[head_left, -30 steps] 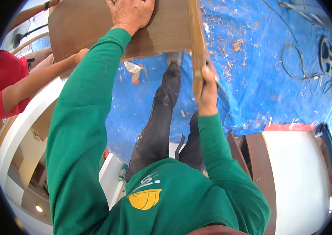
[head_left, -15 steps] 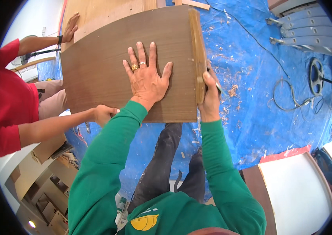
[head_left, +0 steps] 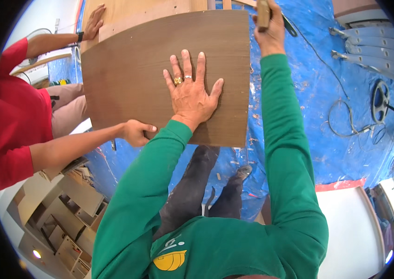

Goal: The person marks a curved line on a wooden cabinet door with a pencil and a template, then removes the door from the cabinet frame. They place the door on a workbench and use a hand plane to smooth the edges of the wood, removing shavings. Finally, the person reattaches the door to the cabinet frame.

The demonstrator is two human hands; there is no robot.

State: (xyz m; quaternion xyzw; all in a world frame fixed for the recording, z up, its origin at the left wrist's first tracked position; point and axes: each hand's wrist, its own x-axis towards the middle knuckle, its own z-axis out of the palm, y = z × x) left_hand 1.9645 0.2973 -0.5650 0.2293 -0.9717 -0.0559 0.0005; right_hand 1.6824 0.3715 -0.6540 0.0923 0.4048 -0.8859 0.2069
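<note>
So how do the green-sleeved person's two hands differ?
The left hand lies flat, fingers spread, on the brown board; the right hand is curled around a piece of wood beyond the board's right edge. The left hand wears two rings; none shows on the right hand. Both hands come out of green sleeves.

Panel (head_left: 132, 79): under left hand (head_left: 193, 98)
Wooden piece (head_left: 263, 17): in right hand (head_left: 272, 38), right of panel
Co-worker (head_left: 20, 116): left of panel
Tarp (head_left: 327, 156): below panel
</note>
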